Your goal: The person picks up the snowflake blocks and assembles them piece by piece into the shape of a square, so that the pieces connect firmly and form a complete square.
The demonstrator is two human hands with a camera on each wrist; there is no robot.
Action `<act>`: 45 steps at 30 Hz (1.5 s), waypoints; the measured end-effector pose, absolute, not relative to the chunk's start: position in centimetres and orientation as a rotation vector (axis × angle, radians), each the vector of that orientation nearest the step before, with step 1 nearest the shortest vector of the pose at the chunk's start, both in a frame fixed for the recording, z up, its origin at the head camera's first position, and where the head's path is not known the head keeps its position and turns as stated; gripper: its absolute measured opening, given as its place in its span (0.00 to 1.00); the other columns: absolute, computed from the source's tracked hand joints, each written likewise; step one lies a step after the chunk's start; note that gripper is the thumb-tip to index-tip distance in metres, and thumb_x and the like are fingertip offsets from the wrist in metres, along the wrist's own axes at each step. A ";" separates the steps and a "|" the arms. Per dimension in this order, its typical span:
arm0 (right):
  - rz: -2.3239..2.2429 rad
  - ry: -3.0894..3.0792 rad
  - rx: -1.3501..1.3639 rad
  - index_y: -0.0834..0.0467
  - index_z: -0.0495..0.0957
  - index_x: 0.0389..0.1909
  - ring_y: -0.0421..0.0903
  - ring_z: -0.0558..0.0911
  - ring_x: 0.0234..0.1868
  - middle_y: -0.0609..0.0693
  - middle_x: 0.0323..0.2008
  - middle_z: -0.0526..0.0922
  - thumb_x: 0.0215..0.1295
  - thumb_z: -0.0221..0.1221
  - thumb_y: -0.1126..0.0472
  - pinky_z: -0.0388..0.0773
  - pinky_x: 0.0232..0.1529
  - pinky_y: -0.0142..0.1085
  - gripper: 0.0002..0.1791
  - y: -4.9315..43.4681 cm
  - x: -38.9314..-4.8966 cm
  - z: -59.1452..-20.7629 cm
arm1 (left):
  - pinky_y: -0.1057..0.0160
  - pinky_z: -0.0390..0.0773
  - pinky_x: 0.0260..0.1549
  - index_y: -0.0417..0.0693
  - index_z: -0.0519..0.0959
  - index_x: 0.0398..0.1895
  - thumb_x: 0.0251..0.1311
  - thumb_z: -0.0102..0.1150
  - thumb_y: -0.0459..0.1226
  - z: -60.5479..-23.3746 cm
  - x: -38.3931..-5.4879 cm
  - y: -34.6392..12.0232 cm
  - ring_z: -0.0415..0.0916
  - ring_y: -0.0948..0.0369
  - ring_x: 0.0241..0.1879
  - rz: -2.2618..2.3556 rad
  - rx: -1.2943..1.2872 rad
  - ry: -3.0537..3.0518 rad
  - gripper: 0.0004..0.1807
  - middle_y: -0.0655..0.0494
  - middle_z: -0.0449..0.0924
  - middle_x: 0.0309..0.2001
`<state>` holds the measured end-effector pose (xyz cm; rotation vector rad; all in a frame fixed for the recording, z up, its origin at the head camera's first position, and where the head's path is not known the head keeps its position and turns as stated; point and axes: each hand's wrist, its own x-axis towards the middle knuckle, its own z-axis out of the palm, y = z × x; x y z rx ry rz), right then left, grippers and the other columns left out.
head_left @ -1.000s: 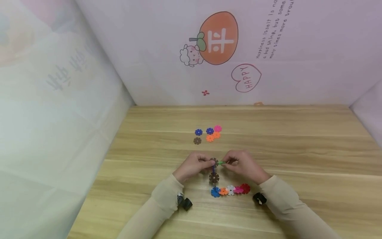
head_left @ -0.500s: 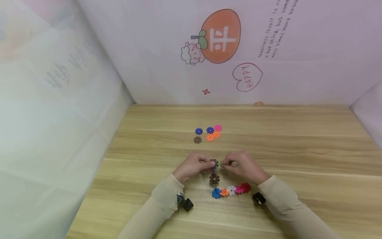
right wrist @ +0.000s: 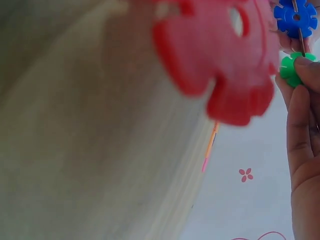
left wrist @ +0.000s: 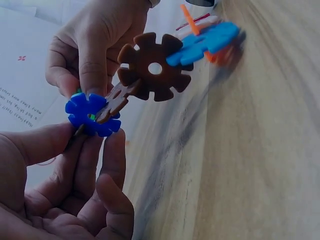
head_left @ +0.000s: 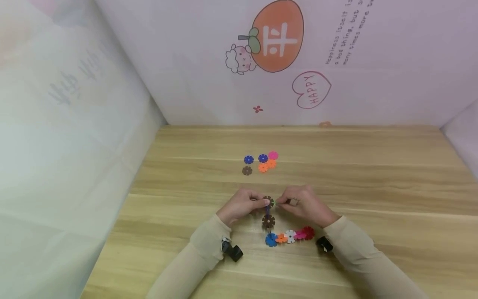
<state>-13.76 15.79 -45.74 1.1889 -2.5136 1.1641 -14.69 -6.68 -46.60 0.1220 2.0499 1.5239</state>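
Note:
In the head view my left hand (head_left: pixel 242 207) pinches a brown notched snowflake disc (head_left: pixel 268 199) at the upper end of a linked chain. My right hand (head_left: pixel 305 204) pinches a green snowflake disc (right wrist: pixel 288 71) right at that brown disc's edge. Below the pinched disc, a dark blue disc (left wrist: pixel 80 107) joins more brown discs (left wrist: pixel 141 56). At the chain's bend is a light blue disc (head_left: pixel 271 241). From there an orange disc (head_left: pixel 281 238), a white disc (head_left: pixel 287 234), a pink disc (head_left: pixel 299 235) and a red disc (head_left: pixel 308 233) run rightward.
Beyond the hands, loose discs lie on the wooden table (head_left: pixel 354 166): dark blue discs (head_left: pixel 248 160), a brown one (head_left: pixel 247 170), orange ones (head_left: pixel 263 167) and a pink one (head_left: pixel 273 155). A printed cloth wall (head_left: pixel 209 83) rises at the table's back edge. Black wrist cameras (head_left: pixel 235 253) sit on the sleeves.
The green disc has turned in my right fingers and sits closer against the brown disc. My left hand keeps its grip. The head view has tilted slightly.

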 end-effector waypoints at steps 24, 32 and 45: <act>1.100 -2.557 1.208 0.57 0.83 0.36 0.39 0.87 0.35 0.47 0.34 0.88 0.51 0.71 0.72 0.84 0.38 0.28 0.12 15.6 -14.5 -44.6 | 0.66 0.78 0.32 0.44 0.86 0.36 0.62 0.65 0.42 -45.8 -15.2 -6.8 0.76 0.61 0.31 1.494 0.157 2.079 0.10 0.55 0.84 0.35; 1.024 -2.911 1.084 0.62 0.81 0.46 0.48 0.85 0.43 0.54 0.42 0.86 0.58 0.67 0.68 0.84 0.47 0.40 0.14 17.4 -16.3 -44.1 | 0.64 0.82 0.34 0.43 0.83 0.44 0.63 0.64 0.41 -45.2 -15.2 -6.9 0.81 0.60 0.32 1.509 0.133 2.052 0.12 0.52 0.87 0.37; 0.974 -3.147 0.673 0.68 0.76 0.56 0.58 0.82 0.51 0.63 0.50 0.83 0.64 0.64 0.59 0.79 0.55 0.53 0.23 16.9 -20.7 -45.3 | 0.59 0.84 0.39 0.52 0.83 0.53 0.64 0.63 0.50 -45.5 -14.2 -6.5 0.82 0.60 0.39 1.458 0.210 2.017 0.19 0.57 0.86 0.43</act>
